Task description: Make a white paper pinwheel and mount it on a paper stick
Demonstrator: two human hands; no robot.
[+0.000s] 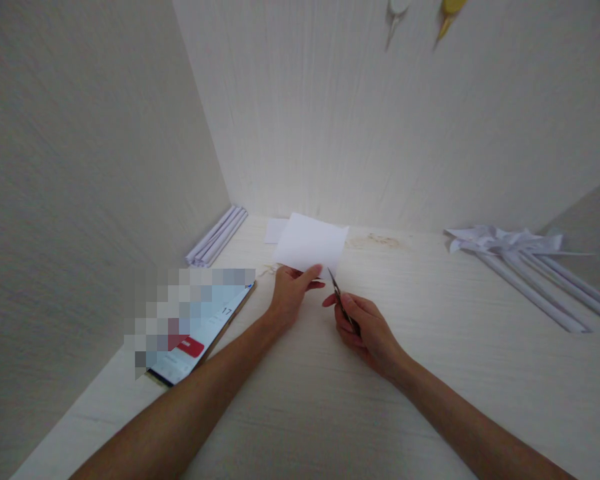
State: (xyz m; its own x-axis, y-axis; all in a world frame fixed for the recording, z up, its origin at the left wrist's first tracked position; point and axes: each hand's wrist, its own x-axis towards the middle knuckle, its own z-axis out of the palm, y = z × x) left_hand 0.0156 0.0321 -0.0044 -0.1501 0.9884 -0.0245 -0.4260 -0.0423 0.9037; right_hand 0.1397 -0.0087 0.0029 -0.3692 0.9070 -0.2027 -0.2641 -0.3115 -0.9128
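My left hand (293,292) pinches the near edge of a white sheet of paper (313,243), thumb on top and fingers beneath. The sheet is tilted up a little above the table. In my right hand (365,327) is a pair of dark scissors (347,310), its tip pointing up and left beside the paper's near right corner. Whether the blades touch the paper I cannot tell. Partly behind the sheet lies another white piece of paper (276,231) on the table.
A phone (215,333) with a lit screen, partly blurred out, lies left of my left forearm. Rolled paper tubes (219,235) rest by the left wall. At the right lie paper pinwheels (505,241) with paper-tube sticks (540,290). Two hooks, one white (398,8), one yellow (451,8), are on the back wall.
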